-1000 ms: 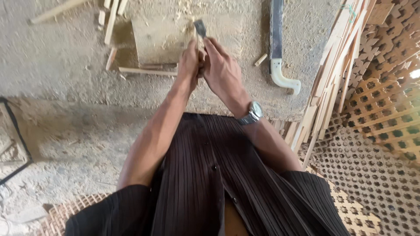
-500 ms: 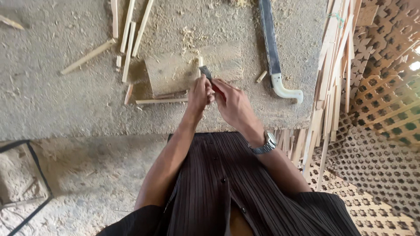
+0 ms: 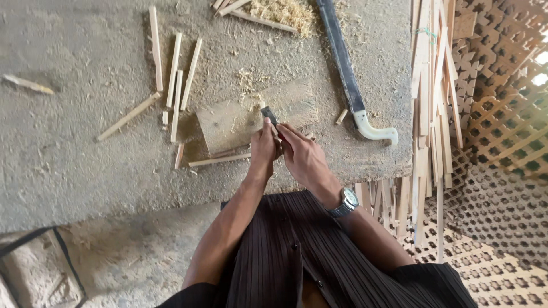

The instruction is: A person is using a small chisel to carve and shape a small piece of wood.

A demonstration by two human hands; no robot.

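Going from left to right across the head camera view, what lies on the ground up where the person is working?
Lone wood stick → scattered cut wood strips → flat wooden block → left hand and right hand around a small dark blade → long machete with white handle → bundle of long slats → lattice panels.

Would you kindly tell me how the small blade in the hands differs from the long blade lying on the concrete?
The small blade is short and dark, gripped by the left hand and right hand over the wood block. The long blade is far longer, has a curved white handle, and lies untouched. Both have dark metal.
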